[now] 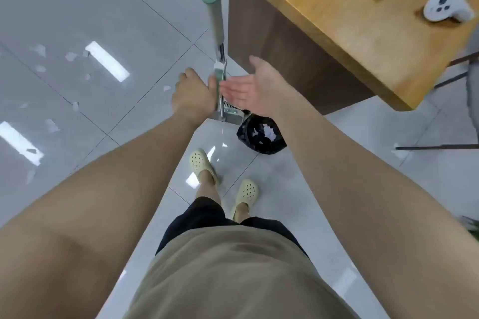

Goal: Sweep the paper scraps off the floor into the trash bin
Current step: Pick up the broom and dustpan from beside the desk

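Beside the table [324, 21], the left hand [193, 93] grips the broom handle [217, 23] low down; the right hand [248, 85] hangs released, palm up, just beside it. The handle looks stiff and light, best held higher too. Scraps [71, 55], thin and easily scattered, lie on the floor [77, 8] left; the bin [261, 134] stands near the feet.

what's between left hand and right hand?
Head view: the upright broom handle stands between left hand and open right hand.
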